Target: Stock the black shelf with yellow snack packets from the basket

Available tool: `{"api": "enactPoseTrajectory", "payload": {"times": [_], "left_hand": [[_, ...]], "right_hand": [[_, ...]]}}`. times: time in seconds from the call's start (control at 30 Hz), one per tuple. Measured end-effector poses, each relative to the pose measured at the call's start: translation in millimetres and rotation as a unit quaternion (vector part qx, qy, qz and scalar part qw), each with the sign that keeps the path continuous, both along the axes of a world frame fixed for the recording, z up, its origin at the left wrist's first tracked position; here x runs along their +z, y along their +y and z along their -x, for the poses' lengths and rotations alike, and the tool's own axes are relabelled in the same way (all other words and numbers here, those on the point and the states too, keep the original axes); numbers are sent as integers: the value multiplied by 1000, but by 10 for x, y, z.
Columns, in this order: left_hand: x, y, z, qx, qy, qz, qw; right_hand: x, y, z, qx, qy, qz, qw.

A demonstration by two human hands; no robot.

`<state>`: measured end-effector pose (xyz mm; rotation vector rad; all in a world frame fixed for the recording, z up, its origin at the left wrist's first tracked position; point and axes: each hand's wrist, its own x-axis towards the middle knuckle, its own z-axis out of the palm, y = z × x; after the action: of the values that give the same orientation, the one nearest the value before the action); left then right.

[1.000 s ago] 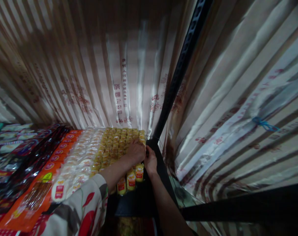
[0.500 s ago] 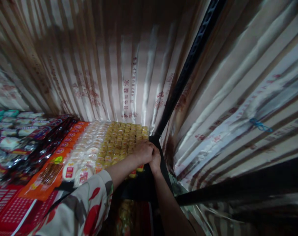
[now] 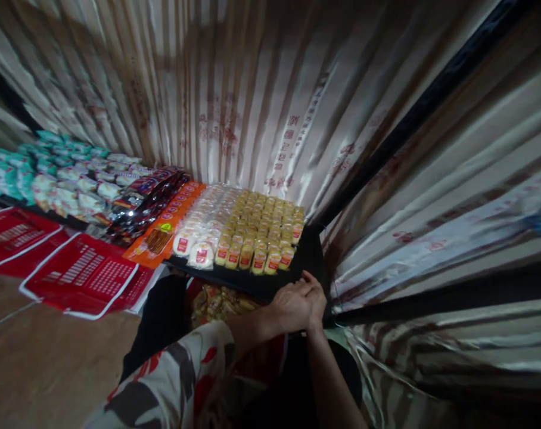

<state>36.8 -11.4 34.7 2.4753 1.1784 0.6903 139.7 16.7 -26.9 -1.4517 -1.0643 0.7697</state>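
Note:
My left hand [image 3: 290,306] and my right hand [image 3: 316,302] are pressed together over the front right corner of a black shelf [image 3: 313,253]. Their fingers are closed against each other, and anything between the palms is hidden. Just behind them stand neat rows of small yellow wrapped packs [image 3: 260,229] with red and orange labels. Clear-wrapped white round packs [image 3: 201,255] lie to the left of these, followed by flat orange packets [image 3: 158,241]. Neither hand touches the rows.
Dark shiny packets [image 3: 143,199] and green-and-white packets [image 3: 51,158] fill the shelf's left end. Red bags with white handles [image 3: 80,274] hang along its front. Below the shelf sits a bag of gold-wrapped pieces [image 3: 219,304]. Pleated printed curtain [image 3: 252,119] and a black post [image 3: 413,131] stand behind.
The view has swung left and back, showing more of the shelf and the floor. My joined hands are now lower, nearer the shelf's front edge and off the yellow packs.

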Motion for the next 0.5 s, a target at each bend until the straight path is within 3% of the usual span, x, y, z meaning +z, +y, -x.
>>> {"api": "enactPoseTrajectory", "payload": {"times": [0.2, 0.3, 0.4, 0.5], "left_hand": [[-188, -573, 443, -21, -33, -4, 999], [-288, -794, 645, -36, -42, 12, 998], [-441, -964, 839, -19, -50, 44, 998], [-659, -1051, 1022, 38, -88, 116, 989]], "right_hand": [[-22, -515, 306, 3, -135, 6, 991], [-130, -755, 461, 26, -174, -3, 984], [-336, -946, 621, 101, -170, -1, 980], [-565, -1039, 813, 193, -164, 46, 966]]}}
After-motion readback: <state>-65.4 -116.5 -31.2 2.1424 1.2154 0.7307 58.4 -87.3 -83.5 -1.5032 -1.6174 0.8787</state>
